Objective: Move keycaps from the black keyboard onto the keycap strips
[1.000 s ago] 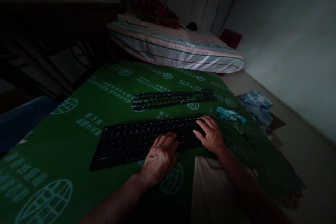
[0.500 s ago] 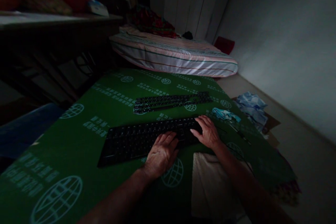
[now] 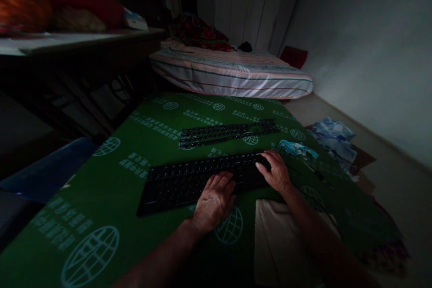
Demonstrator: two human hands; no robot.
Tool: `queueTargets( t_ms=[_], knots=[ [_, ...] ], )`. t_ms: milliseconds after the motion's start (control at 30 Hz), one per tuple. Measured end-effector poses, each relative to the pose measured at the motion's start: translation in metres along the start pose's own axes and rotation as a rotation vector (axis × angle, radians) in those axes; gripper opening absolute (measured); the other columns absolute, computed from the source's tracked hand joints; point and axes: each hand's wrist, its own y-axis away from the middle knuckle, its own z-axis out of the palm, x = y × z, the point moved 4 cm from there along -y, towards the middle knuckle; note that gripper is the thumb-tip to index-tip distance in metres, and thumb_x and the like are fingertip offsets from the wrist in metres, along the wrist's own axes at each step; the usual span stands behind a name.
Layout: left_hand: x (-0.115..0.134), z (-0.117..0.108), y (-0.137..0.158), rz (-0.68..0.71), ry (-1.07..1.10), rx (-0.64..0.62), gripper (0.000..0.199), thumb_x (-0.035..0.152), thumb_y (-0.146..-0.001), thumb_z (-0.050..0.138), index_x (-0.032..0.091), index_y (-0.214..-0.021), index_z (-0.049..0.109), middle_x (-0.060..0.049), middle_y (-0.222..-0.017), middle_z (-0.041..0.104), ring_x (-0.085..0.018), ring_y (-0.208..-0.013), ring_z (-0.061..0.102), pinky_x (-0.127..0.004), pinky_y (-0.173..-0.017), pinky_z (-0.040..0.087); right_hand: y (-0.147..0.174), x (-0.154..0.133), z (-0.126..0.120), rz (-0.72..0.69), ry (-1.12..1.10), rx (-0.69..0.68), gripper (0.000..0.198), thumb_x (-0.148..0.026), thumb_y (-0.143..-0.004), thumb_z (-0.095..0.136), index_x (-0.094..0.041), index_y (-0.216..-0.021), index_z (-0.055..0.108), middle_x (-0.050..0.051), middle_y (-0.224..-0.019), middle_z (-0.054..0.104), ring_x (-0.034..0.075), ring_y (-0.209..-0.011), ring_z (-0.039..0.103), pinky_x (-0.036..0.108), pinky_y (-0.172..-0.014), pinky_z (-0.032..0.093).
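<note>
A black keyboard (image 3: 182,180) lies at a slant on a green printed cloth (image 3: 111,175). My left hand (image 3: 216,198) rests palm down over its lower edge, right of the middle, fingers laid flat on the keys. At the keyboard's right end is my right hand (image 3: 276,171), its fingers stretched toward the far corner and its thumb apart over the top. What lies under the fingertips of either hand is hidden. Beyond the keyboard, rows of small black pieces that look like loose keycaps (image 3: 216,132) lie on the cloth.
Right of the keyboard are a crumpled blue wrapper (image 3: 297,148) and a thin dark tool resembling a screwdriver (image 3: 319,173). A beige cloth (image 3: 273,238) lies under my right forearm. A bed (image 3: 236,72) stands behind, a cluttered desk (image 3: 91,38) at left, crumpled bluish stuff (image 3: 334,137) on the floor.
The whole view has shifted, so the scene sits slightly farther right. Both hands stay at nearly the same places on the keyboard.
</note>
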Motion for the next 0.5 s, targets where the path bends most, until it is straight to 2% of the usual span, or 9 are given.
queueTargets(
  t_ms=[500],
  knots=[
    [0.0013,0.0021,0.0022,-0.052,0.011,-0.057,0.028,0.023,-0.084,0.053,0.016,-0.110,0.059,-0.012,-0.126,0.056,-0.028,-0.118,0.047,-0.049,-0.099,0.040,0.0053,0.0054,-0.0032,0.082,-0.144,0.050,0.027,-0.039,-0.084,0.055,-0.019,-0.099,0.063,0.012,-0.103,0.064,0.025,-0.101,0.059,0.046,-0.091,0.049]
  ],
)
